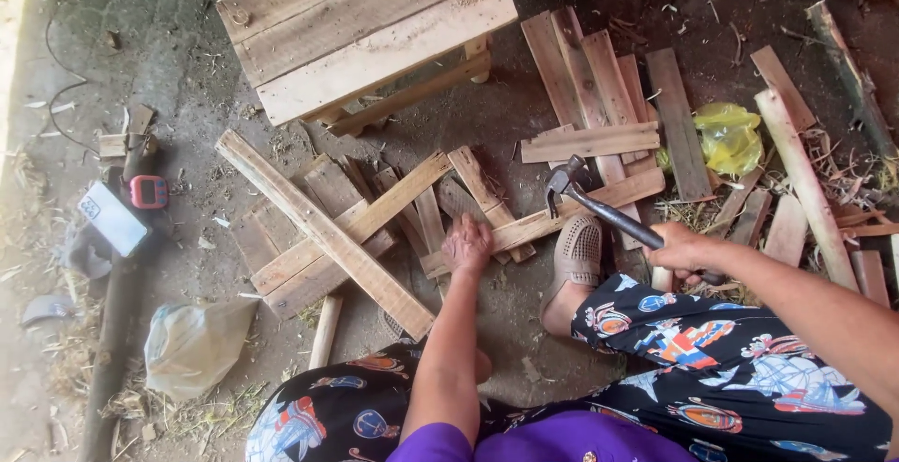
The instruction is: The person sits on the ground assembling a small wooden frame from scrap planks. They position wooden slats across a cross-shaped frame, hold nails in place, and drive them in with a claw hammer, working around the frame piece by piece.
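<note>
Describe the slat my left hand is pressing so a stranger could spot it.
Below the wooden stool, find the left hand. It presses the pale slat running up-right toward the hammer head, crossing over the shorter, darker boards.

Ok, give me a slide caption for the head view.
Left hand steadies a wooden slat while right hand holds a claw hammer.

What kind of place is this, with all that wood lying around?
It looks like a simple woodworking spot on a bare dirt floor, maybe a shed or yard. Scrap wooden slats lie scattered about, a wooden stool stands nearby, and the person's right hand holds a claw hammer.
</note>
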